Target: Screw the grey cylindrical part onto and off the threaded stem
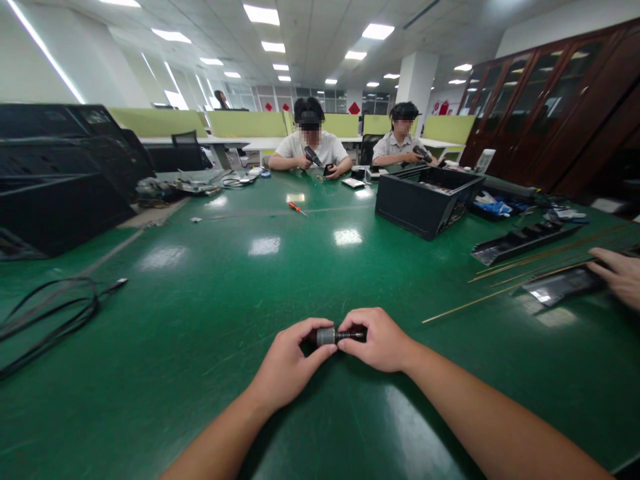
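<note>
Near the middle of the green table (240,287), my left hand (290,360) has its thumb and fingers closed round a grey metal cylinder (326,336). A dark, slender part (345,335) joins its right end and points to the right. My right hand (380,341) pinches this dark part between thumb and fingertips. The two hands nearly touch at the fingertips. The left end of the cylinder is hidden in the shadow of my left palm.
An orange screwdriver (295,207) lies farther back. A black computer case (430,200) stands back right, a black cable (75,307) lies left. Thin rods (465,310) and another person's hand (620,273) are at right. Two people across the table hold power drills.
</note>
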`<state>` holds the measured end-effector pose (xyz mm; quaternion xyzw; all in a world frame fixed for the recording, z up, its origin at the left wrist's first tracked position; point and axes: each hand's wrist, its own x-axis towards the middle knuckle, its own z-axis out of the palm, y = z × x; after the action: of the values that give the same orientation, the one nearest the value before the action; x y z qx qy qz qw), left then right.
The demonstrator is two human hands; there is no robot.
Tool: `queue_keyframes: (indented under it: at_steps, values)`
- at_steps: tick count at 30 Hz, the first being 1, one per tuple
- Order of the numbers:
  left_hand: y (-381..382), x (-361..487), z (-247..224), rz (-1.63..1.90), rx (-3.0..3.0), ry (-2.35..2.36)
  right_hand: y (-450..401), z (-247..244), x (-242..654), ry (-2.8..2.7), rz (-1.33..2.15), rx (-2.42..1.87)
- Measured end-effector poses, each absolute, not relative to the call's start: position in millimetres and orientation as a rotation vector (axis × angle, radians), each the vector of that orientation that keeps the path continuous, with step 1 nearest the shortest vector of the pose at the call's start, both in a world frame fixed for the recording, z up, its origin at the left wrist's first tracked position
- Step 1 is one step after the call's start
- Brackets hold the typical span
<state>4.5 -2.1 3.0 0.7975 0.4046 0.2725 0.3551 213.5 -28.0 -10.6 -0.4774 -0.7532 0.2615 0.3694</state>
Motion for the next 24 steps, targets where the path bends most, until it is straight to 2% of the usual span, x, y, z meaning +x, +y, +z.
queue_keyframes:
  at_steps: [24]
  values:
    - [-2.6, 4.6, 3.8, 0.708, 2.033, 1.057, -26.8, -9.6, 216.0, -1.954, 0.658, -1.213]
